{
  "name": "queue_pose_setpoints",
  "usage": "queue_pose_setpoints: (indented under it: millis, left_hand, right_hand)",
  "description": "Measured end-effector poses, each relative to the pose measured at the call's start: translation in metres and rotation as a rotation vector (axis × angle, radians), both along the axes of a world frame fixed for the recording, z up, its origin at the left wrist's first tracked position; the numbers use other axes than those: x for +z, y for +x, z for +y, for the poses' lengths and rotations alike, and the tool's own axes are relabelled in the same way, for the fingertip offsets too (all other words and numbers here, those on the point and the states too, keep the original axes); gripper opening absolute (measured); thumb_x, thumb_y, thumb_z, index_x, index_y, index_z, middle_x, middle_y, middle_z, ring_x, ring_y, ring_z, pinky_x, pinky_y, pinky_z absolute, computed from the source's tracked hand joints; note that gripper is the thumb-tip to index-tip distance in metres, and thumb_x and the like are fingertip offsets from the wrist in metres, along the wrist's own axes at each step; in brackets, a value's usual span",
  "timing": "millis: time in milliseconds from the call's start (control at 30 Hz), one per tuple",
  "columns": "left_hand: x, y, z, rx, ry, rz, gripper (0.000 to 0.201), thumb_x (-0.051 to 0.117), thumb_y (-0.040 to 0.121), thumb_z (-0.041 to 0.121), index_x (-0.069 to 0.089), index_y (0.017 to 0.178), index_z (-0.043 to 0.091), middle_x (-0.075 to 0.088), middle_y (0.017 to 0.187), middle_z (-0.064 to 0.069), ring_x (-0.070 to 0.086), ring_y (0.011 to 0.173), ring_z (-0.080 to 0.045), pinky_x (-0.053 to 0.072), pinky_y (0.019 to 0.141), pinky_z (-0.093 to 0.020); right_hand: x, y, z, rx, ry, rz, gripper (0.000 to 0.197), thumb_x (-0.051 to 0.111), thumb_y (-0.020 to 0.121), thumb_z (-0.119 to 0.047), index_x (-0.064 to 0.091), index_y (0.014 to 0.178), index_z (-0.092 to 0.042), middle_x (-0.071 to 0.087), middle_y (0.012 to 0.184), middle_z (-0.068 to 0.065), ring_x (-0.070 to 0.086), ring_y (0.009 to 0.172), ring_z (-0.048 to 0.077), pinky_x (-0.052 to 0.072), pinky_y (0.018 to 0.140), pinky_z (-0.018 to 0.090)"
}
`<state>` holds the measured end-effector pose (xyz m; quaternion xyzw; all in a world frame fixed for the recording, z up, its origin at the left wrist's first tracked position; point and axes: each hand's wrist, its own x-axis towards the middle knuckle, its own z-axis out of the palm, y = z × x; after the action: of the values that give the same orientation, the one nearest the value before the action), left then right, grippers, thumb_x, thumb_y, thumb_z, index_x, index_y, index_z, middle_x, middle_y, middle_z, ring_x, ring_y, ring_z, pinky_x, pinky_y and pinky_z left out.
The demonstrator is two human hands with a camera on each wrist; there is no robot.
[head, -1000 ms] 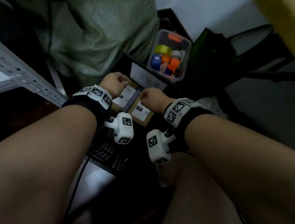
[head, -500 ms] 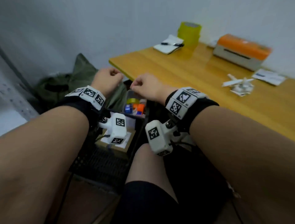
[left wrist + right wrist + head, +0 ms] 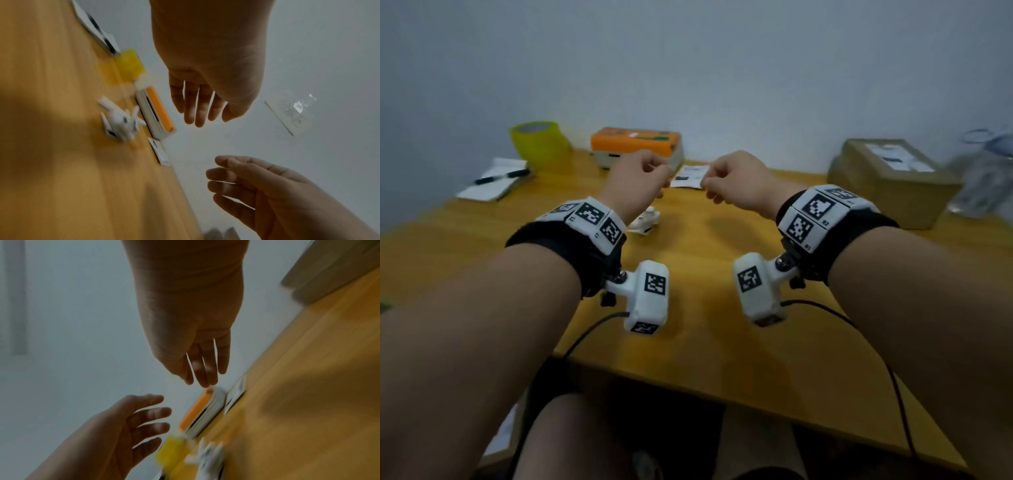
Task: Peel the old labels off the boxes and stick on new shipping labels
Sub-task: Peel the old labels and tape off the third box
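Observation:
Both my hands hover above the yellow wooden table (image 3: 722, 342), and neither holds anything. My left hand (image 3: 637, 178) and right hand (image 3: 736, 178) hang side by side with loosely curled fingers. The wrist views show the left fingers (image 3: 197, 110) and the right fingers (image 3: 203, 368) relaxed and apart. Beyond the hands, a few white label sheets (image 3: 690, 176) lie flat on the table. A cardboard box (image 3: 890, 185) with a white label (image 3: 897, 159) on its top stands at the back right. Crumpled white label scraps (image 3: 645, 222) lie under my left wrist.
An orange-topped label printer (image 3: 635, 144) stands against the wall, with a yellow tape roll (image 3: 539, 138) to its left. A notebook with a pen (image 3: 493, 181) lies at the back left. Something of clear plastic (image 3: 983, 171) is at the far right.
My view swung up from the labelled box and the bin of tape rolls on the floor to the table top. Both hands rose from that box and now hang over the table.

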<state>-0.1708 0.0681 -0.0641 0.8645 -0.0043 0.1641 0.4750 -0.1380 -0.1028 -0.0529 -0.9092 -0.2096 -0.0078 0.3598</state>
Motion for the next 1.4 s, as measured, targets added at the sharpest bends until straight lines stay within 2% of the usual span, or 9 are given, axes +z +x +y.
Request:
queue_pose_setpoints:
  millis: [233, 400, 600, 733, 967, 1100, 1200, 1300, 1400]
  left_hand:
    - [0.011, 0.1, -0.08, -0.194, 0.088, 0.09, 0.019, 0.053, 0.089, 0.024, 0.063, 0.098, 0.011, 0.069, 0.09, -0.007, 0.065, 0.079, -0.022, 0.054, 0.075, -0.038]
    - [0.038, 0.151, -0.124, -0.268, 0.155, 0.168, 0.018, 0.051, 0.091, 0.023, 0.063, 0.098, 0.012, 0.068, 0.091, -0.006, 0.065, 0.081, -0.021, 0.055, 0.079, -0.04]
    - [0.065, 0.165, -0.182, -0.348, 0.187, 0.323, 0.018, 0.051, 0.092, 0.024, 0.061, 0.1, 0.012, 0.069, 0.091, -0.007, 0.065, 0.08, -0.022, 0.054, 0.075, -0.039]
    - [0.076, 0.166, -0.216, -0.361, 0.196, 0.404, 0.017, 0.051, 0.092, 0.024, 0.062, 0.098, 0.013, 0.069, 0.091, -0.007, 0.065, 0.077, -0.02, 0.054, 0.073, -0.037]
    - [0.078, 0.169, -0.251, -0.351, 0.129, 0.537, 0.024, 0.052, 0.091, 0.029, 0.061, 0.106, 0.013, 0.067, 0.098, -0.007, 0.065, 0.085, -0.023, 0.055, 0.082, -0.043]
    - [0.067, 0.17, -0.247, -0.329, 0.132, 0.632, 0.029, 0.055, 0.091, 0.034, 0.058, 0.112, 0.015, 0.062, 0.107, -0.005, 0.062, 0.096, -0.023, 0.052, 0.089, -0.044]
    - [0.06, 0.17, -0.232, -0.317, 0.116, 0.706, 0.04, 0.054, 0.092, 0.036, 0.051, 0.125, 0.013, 0.057, 0.12, -0.007, 0.058, 0.106, -0.025, 0.049, 0.094, -0.045]
    - [0.053, 0.167, -0.211, -0.303, 0.131, 0.774, 0.051, 0.054, 0.092, 0.038, 0.043, 0.135, 0.014, 0.05, 0.132, -0.008, 0.053, 0.113, -0.026, 0.047, 0.098, -0.044]
    - [0.048, 0.162, -0.187, -0.268, 0.151, 0.804, 0.056, 0.054, 0.092, 0.039, 0.037, 0.14, 0.016, 0.044, 0.14, -0.009, 0.049, 0.12, -0.027, 0.044, 0.101, -0.042]
  right_hand:
    - [0.003, 0.07, -0.089, -0.213, -0.09, -0.034, 0.024, 0.05, 0.094, -0.014, 0.068, 0.096, 0.001, 0.069, 0.098, 0.013, 0.063, 0.092, 0.025, 0.052, 0.084, 0.038]
    - [0.025, 0.105, -0.142, -0.359, -0.111, -0.04, 0.023, 0.046, 0.093, -0.014, 0.067, 0.098, -0.008, 0.065, 0.095, -0.001, 0.057, 0.074, 0.012, 0.049, 0.063, 0.025]
    - [0.045, 0.116, -0.229, -0.586, -0.273, 0.18, 0.028, 0.046, 0.092, -0.019, 0.064, 0.114, -0.018, 0.06, 0.123, 0.008, 0.056, 0.109, 0.025, 0.047, 0.094, 0.04]
    - [0.06, 0.116, -0.267, -0.638, -0.178, 0.329, 0.027, 0.052, 0.091, -0.016, 0.06, 0.116, -0.014, 0.056, 0.13, 0.009, 0.054, 0.115, 0.024, 0.048, 0.097, 0.039]
    - [0.062, 0.135, -0.296, -0.57, -0.443, 0.583, 0.061, 0.049, 0.086, -0.042, 0.034, 0.143, -0.025, 0.039, 0.142, 0.017, 0.039, 0.129, 0.038, 0.035, 0.107, 0.053]
    - [0.056, 0.138, -0.294, -0.449, -0.477, 0.699, 0.058, 0.04, 0.097, -0.024, 0.018, 0.15, -0.016, 0.026, 0.153, 0.011, 0.026, 0.14, 0.036, 0.024, 0.114, 0.049]
    - [0.043, 0.139, -0.284, -0.448, -0.567, 0.649, 0.056, 0.04, 0.094, -0.019, 0.023, 0.147, -0.021, 0.038, 0.144, 0.018, 0.04, 0.129, 0.037, 0.038, 0.106, 0.048]
    - [0.035, 0.131, -0.26, -0.451, -0.639, 0.606, 0.053, 0.043, 0.093, -0.022, 0.029, 0.143, -0.032, 0.033, 0.142, 0.017, 0.036, 0.127, 0.038, 0.033, 0.106, 0.05]
    - [0.032, 0.129, -0.238, -0.392, -0.514, 0.553, 0.043, 0.049, 0.093, -0.016, 0.044, 0.136, -0.022, 0.026, 0.146, 0.015, 0.037, 0.129, 0.034, 0.034, 0.108, 0.04]
